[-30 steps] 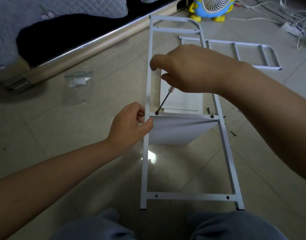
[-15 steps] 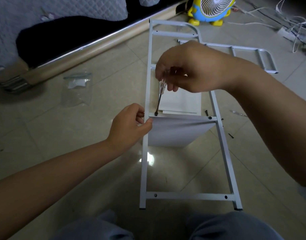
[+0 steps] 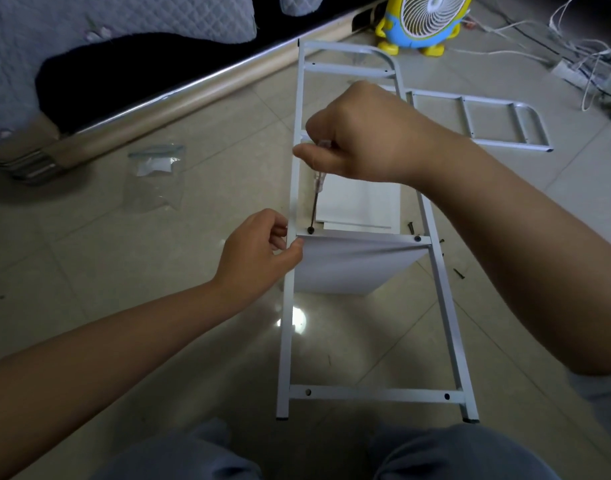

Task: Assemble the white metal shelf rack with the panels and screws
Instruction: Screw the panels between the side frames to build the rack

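Observation:
A white metal side frame (image 3: pixel 286 341) lies flat over a white shelf panel (image 3: pixel 349 268) standing on edge beneath its middle crossbar. My right hand (image 3: pixel 363 136) grips a small screwdriver (image 3: pixel 317 199) by its clear handle, tip set on a black screw (image 3: pixel 310 230) at the crossbar's left end. My left hand (image 3: pixel 259 251) pinches the frame's left rail and the panel's corner beside that screw. A second black screw (image 3: pixel 417 239) sits at the crossbar's right end. More white panels (image 3: pixel 363 206) lie flat under the frame.
A second side frame (image 3: pixel 505 119) lies on the tiled floor at the back right. Loose black screws (image 3: pixel 458 273) are scattered right of the frame. An empty plastic bag (image 3: pixel 155 174) lies left. A yellow fan (image 3: pixel 421 22), cables (image 3: pixel 574 60) and a bed edge (image 3: pixel 179 95) border the far side.
My right hand has twisted on the screwdriver and the tool now stands steeper, its tip still on the left screw. My left hand keeps the same hold.

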A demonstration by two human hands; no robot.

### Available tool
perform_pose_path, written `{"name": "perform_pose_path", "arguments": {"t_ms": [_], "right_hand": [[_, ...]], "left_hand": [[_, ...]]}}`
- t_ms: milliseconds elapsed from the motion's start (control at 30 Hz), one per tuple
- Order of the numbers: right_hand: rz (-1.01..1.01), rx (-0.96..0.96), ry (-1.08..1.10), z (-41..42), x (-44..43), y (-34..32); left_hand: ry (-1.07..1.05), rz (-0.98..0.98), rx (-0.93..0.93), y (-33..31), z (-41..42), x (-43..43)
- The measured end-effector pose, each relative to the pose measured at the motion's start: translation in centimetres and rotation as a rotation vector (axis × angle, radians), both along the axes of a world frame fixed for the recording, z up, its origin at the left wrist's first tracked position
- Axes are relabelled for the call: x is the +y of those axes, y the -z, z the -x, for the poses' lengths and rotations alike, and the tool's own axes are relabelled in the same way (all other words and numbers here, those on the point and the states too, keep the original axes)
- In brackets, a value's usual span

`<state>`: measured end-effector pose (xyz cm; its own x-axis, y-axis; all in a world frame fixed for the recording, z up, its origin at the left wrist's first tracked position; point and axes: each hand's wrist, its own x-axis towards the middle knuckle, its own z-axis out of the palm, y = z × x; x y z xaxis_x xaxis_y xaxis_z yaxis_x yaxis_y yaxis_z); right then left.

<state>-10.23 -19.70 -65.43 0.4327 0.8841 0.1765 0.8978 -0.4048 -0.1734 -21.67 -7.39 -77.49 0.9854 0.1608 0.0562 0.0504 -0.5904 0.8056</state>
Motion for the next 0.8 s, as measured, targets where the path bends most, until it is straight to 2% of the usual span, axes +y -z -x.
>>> {"name": "perform_pose_path", "arguments": {"t_ms": [133,200,300,400,533,633,800], "right_hand": [[0.061,-0.008,-0.027,-0.6,-0.6,0.6],[0.077,0.086,-0.065,-0.7,-1.1,0.7],[0.116,0.256,0.028,-0.8,-1.6,0.6],[0.083,0.323,0.05,-0.8,-2.0,0.2],[0.18,0.454,0.055,-1.5,-2.7,-0.6],[0.194,0.392,0.003,-1.4,-2.6,-1.0],[0.173,0.101,-0.006,-0.6,-0.5,-0.9]], "left_hand": [[0.001,-0.006,-0.013,0.1,0.0,0.1],[0.002,-0.005,-0.012,0.1,-0.1,0.1],[0.005,-0.014,-0.017,0.0,-0.3,0.1],[0.002,-0.021,-0.013,0.0,-0.5,0.2],[-0.007,-0.02,-0.015,0.0,-0.6,0.2],[-0.017,-0.022,-0.016,0.0,-0.8,0.2],[-0.013,-0.014,-0.007,0.0,-0.6,0.1]]}}
